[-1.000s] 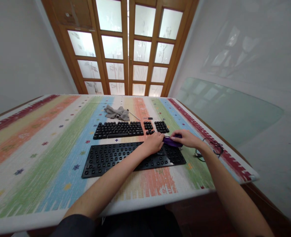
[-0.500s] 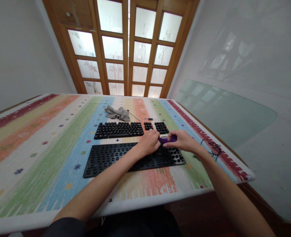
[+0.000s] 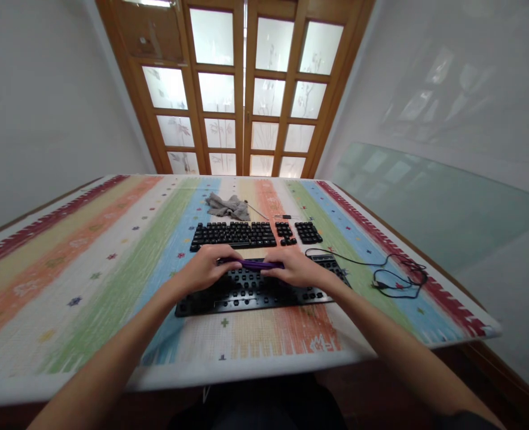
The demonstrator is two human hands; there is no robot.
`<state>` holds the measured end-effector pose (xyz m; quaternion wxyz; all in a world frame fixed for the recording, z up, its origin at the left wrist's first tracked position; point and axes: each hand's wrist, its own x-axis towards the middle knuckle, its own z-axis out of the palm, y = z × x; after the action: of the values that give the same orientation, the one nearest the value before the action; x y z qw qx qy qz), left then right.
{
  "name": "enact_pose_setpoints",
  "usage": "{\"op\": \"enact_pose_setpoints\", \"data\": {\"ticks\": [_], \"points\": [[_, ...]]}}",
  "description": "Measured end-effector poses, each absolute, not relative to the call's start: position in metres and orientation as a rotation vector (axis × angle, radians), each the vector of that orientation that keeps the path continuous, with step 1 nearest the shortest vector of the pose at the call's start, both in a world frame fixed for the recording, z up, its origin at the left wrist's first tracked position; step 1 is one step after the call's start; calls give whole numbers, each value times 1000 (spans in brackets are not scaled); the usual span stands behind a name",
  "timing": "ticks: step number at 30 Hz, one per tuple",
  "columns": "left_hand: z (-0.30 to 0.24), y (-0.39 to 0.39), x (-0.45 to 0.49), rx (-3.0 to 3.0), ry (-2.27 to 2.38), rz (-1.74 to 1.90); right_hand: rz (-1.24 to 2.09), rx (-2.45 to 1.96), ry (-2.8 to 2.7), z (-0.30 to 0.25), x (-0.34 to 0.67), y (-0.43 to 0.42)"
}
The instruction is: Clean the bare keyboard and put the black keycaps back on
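A purple cloth (image 3: 254, 264), drawn into a narrow strip, spans between my two hands above the keyboard base. My left hand (image 3: 213, 266) pinches its left end with thumb and fingers, and my right hand (image 3: 291, 266) grips the right end. Below them lies the black keyboard base (image 3: 246, 298), its key switches bare and its keycaps off; my hands and forearms hide part of it. Just behind it, the removed black keycaps (image 3: 235, 234) are laid out in keyboard order, with a number-pad block (image 3: 308, 233) to the right.
A crumpled grey cloth (image 3: 228, 206) rests behind the keycaps. Beside it are a thin rod-like tool (image 3: 257, 210) and a small dark-and-metal item (image 3: 284, 217). The keyboard's black cable (image 3: 398, 280) coils on the right side of the striped tablecloth (image 3: 112, 286).
My left hand has moved left from the base's right part and taken one end of the purple cloth. My right hand has also shifted left; the cloth, bunched before, is now stretched between both.
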<state>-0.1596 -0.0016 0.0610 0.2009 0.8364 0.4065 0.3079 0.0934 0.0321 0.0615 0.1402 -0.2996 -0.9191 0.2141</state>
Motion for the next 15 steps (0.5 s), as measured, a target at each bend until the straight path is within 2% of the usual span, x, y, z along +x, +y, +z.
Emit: {"op": "enact_pose_setpoints", "data": {"ticks": [3,11,15], "points": [[57,-9,-187,2351,1213,887,554,-827,-2583,49,63,32],[44,-29,-234,2181,1550,1017,738,-567,-2472,39,1,28],[40,-37,-245,2132,1598,1007,601,-622,-2551,38,-17,20]]}}
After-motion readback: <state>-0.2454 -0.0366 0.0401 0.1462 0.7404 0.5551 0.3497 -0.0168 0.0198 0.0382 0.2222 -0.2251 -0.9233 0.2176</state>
